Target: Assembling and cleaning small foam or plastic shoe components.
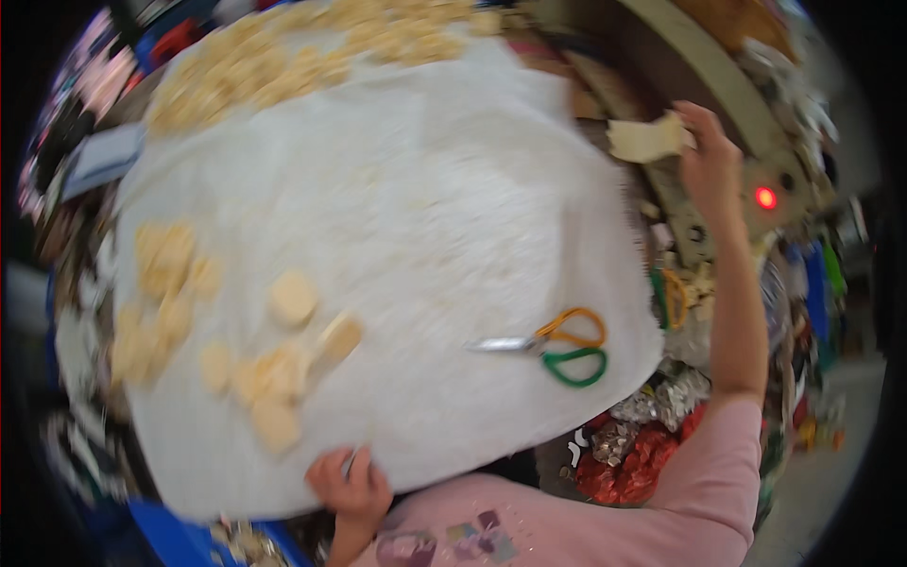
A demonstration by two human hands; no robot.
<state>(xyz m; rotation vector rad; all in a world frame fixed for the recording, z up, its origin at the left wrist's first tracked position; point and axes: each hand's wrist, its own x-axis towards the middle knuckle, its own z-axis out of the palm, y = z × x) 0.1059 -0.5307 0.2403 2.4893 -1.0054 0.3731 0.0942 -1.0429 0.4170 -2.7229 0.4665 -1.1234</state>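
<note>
My right hand (pixel 710 156) is raised at the far right, its fingers pinched on the end of a flat cream-coloured piece (pixel 647 139), which looks like cloth or foam. At the near edge of the white cloth-covered surface (pixel 425 227), my left hand (pixel 350 484) rests with curled fingers. A small greyish bit shows between them, too blurred to name. Beyond that hand lies a loose heap of cream pieces (pixel 274 373), some rounded. Scissors (pixel 505 345) with one orange and one green handle lie toward the right, blades pointing left.
More cream pieces (pixel 161 321) sit at the left edge, and a large spread (pixel 246 80) covers the far side. A curved beige machine part (pixel 718 57) with a red light stands at right. Below are red bags (pixel 633 468) and a blue container (pixel 175 534).
</note>
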